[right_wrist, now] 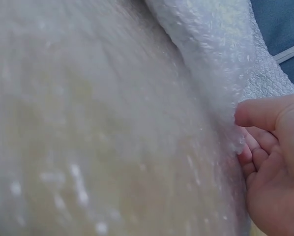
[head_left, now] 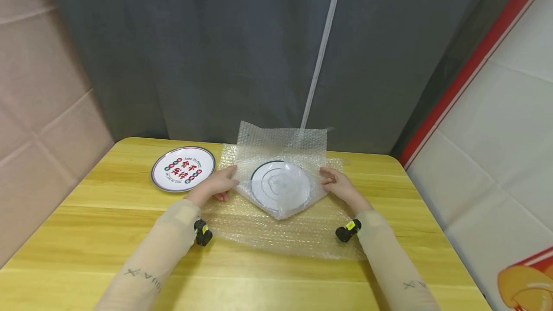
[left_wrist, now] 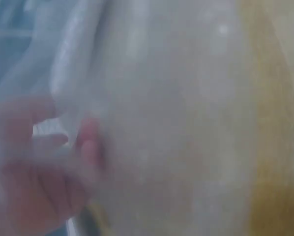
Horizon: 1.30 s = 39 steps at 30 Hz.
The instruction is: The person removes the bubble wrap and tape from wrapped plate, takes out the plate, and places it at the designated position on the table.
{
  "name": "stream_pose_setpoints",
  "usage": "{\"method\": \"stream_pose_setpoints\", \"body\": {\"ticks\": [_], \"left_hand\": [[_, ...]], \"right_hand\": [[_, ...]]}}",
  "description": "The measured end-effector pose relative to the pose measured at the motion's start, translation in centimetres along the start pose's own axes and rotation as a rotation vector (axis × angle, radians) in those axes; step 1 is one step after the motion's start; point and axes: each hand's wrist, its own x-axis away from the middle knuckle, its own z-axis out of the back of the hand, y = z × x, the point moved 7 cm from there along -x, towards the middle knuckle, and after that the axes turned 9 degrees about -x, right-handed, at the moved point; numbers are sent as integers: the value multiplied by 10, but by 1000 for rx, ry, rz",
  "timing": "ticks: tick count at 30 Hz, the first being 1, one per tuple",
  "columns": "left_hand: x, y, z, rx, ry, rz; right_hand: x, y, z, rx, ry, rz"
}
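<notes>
In the head view, a white plate with a dark rim (head_left: pixel 264 184) lies under translucent bubble wrap (head_left: pixel 282 145), showing through it. The wrap's flap comes down to a point over the plate's near side, while more of the sheet spreads beneath on the table. My left hand (head_left: pixel 219 182) pinches the flap's left edge; in the left wrist view its finger and thumb meet at the blurred wrap. On the opposite side my right hand (head_left: pixel 341 185) pinches the right edge, and the right wrist view shows the bubble wrap (right_wrist: pixel 216 64) between thumb and fingers.
A second plate (head_left: pixel 203 161), white with red lettering and a dark rim, lies left of the wrap, close by the left hand. The wooden table (head_left: pixel 242 282) backs onto a grey curtain (head_left: pixel 216 61). A white tiled wall (head_left: pixel 488 148) stands at the right.
</notes>
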Motion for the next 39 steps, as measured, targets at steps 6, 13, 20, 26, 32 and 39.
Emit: {"method": "stream_pose_setpoints", "body": {"ticks": [6, 13, 20, 26, 32, 39], "left_hand": [[2, -1, 0, 55, -49, -19], [3, -2, -2, 91, -101, -43], [5, -3, -4, 74, -109, -67], [9, -3, -5, 64, -119, -72], [13, 1, -4, 24, -136, -96], [16, 5, -6, -52, -124, -138]], "right_hand": [[2, -3, 0, -32, -46, 2], [5, -4, 0, 10, -73, 3], [9, 1, -1, -5, -119, -25], [13, -3, -6, -70, -210, 36], [14, 2, -6, -89, -253, -1], [18, 2, -6, -7, -300, 37]]}}
